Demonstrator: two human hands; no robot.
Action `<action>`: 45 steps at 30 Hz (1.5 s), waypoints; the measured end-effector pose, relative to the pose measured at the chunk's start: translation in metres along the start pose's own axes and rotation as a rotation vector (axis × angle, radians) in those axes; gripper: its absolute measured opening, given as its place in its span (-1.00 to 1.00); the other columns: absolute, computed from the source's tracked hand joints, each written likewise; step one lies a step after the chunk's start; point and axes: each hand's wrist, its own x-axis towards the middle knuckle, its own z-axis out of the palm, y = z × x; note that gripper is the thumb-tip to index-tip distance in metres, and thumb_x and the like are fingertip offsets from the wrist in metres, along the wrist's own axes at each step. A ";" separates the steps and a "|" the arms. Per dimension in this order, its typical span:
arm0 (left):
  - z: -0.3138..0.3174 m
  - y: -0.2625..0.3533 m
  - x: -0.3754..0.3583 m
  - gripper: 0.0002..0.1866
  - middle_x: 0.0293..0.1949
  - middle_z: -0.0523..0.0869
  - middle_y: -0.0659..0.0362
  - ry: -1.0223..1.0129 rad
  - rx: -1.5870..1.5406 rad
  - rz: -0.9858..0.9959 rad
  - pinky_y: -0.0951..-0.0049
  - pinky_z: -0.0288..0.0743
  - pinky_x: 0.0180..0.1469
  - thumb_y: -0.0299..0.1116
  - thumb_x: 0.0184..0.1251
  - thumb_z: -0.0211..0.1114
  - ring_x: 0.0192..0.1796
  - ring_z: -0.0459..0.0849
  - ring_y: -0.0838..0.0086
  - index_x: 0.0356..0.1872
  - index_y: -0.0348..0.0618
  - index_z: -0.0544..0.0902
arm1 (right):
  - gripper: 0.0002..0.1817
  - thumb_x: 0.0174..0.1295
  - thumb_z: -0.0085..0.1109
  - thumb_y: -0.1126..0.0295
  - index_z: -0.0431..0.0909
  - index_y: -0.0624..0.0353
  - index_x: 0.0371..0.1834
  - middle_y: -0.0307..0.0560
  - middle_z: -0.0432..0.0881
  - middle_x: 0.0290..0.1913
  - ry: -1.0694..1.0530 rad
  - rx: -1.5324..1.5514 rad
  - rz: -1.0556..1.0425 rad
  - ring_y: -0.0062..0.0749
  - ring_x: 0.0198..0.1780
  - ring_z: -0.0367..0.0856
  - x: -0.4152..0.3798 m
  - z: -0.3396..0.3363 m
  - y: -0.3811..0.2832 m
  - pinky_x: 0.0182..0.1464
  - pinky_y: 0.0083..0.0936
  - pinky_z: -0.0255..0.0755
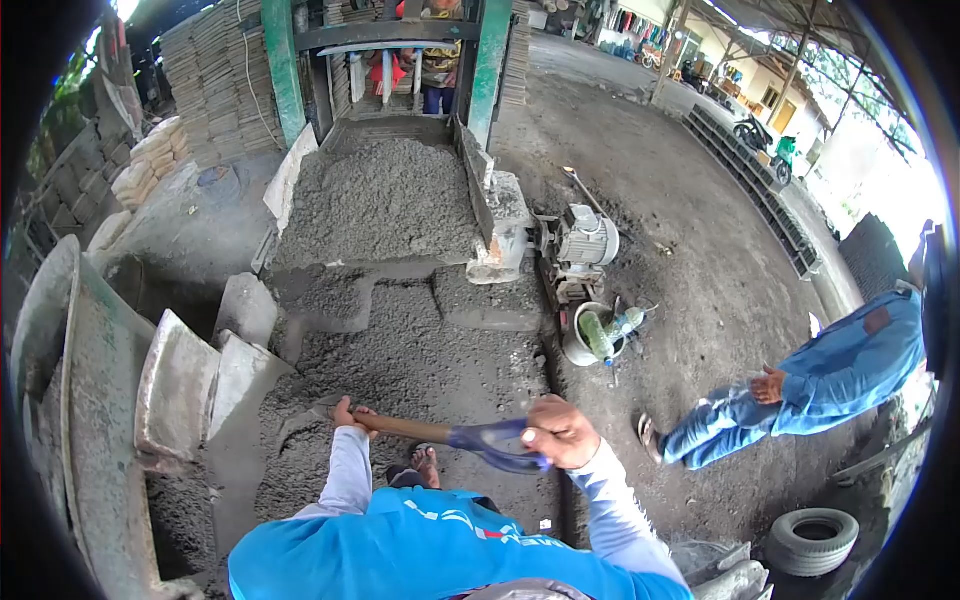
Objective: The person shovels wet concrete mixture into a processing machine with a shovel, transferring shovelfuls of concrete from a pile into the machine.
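A shovel with a wooden shaft [405, 427] and a blue grip lies across in front of my body. My left hand [354, 415] is wrapped round the shaft low down, close to the blade. At the other end, my right hand [563, 432] is closed on the blue grip. The blade [308, 415] points left over grey, wet-looking concrete mix [410, 335] and is partly hard to make out against it. Beyond, a large heap of the same mix [385, 195] fills a sloping chute below a green machine frame [490, 75].
Curved metal sheets [110, 370] stand at the left. An electric motor [585, 238] and a bucket with bottles [580, 345] are right of the mix. A person in blue [850, 360] is at the right, near a tyre [813, 540]. Another person [440, 70] is behind the frame.
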 end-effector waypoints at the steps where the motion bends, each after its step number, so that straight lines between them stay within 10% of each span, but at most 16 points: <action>1: 0.018 -0.030 -0.006 -0.66 -0.64 0.44 0.20 0.026 -0.002 0.029 0.11 0.46 -0.36 0.01 0.30 0.24 -0.55 0.44 0.32 -0.40 0.00 0.40 | -0.88 0.16 0.27 0.40 0.68 0.22 -0.42 -0.07 0.67 -0.34 0.145 0.054 0.138 -0.25 -0.29 0.64 -0.026 -0.007 0.017 -0.07 -0.43 0.47; 5: 0.008 -0.070 -0.072 -0.74 -0.69 0.37 0.26 -0.103 0.185 0.074 0.17 0.42 -0.38 -0.19 0.31 0.26 -0.60 0.38 0.36 -0.47 0.00 0.39 | -0.73 0.05 0.27 0.42 0.63 0.33 -0.20 -0.03 0.65 -0.42 0.887 0.248 0.576 -0.31 -0.33 0.64 -0.178 0.068 0.069 -0.18 -0.41 0.52; 11: 0.062 -0.141 -0.152 -0.78 -0.60 0.39 0.29 -0.539 0.481 -0.056 0.22 0.41 -0.35 -0.29 0.15 0.38 -0.55 0.40 0.41 -0.43 -0.02 0.46 | -0.78 -0.19 0.30 0.38 0.55 0.18 -0.44 -0.09 0.58 -0.52 1.020 1.128 1.076 -0.17 -0.58 0.56 -0.315 0.201 0.135 -0.44 -0.25 0.54; 16: 0.149 -0.155 -0.176 -0.73 -0.60 0.44 0.32 -0.843 0.659 0.019 0.26 0.45 -0.42 -0.20 0.13 0.43 -0.59 0.47 0.45 -0.39 0.04 0.46 | -0.83 -0.11 0.22 0.33 0.40 0.07 -0.57 -0.18 0.37 -0.64 1.185 1.547 0.819 -0.23 -0.58 0.44 -0.264 0.259 0.091 -0.55 -0.19 0.39; 26: 0.231 -0.140 -0.180 -0.76 -0.55 0.48 0.25 -0.692 0.691 0.092 0.26 0.47 -0.49 -0.27 0.21 0.42 -0.56 0.52 0.43 -0.39 -0.06 0.49 | -0.77 0.20 0.17 0.15 0.47 0.05 -0.35 -0.25 0.44 -0.47 0.959 1.758 -0.003 -0.37 -0.37 0.42 -0.175 0.188 -0.035 -0.27 -0.34 0.40; 45: 0.333 -0.104 -0.085 -0.82 -0.57 0.48 0.21 -0.661 0.742 0.081 0.17 0.48 -0.49 -0.44 0.17 0.34 -0.62 0.52 0.37 -0.51 -0.11 0.49 | -0.91 0.05 0.06 0.34 0.41 0.06 -0.50 -0.28 0.36 -0.60 1.251 1.724 0.239 -0.43 -0.51 0.35 -0.052 0.121 -0.011 -0.45 -0.45 0.31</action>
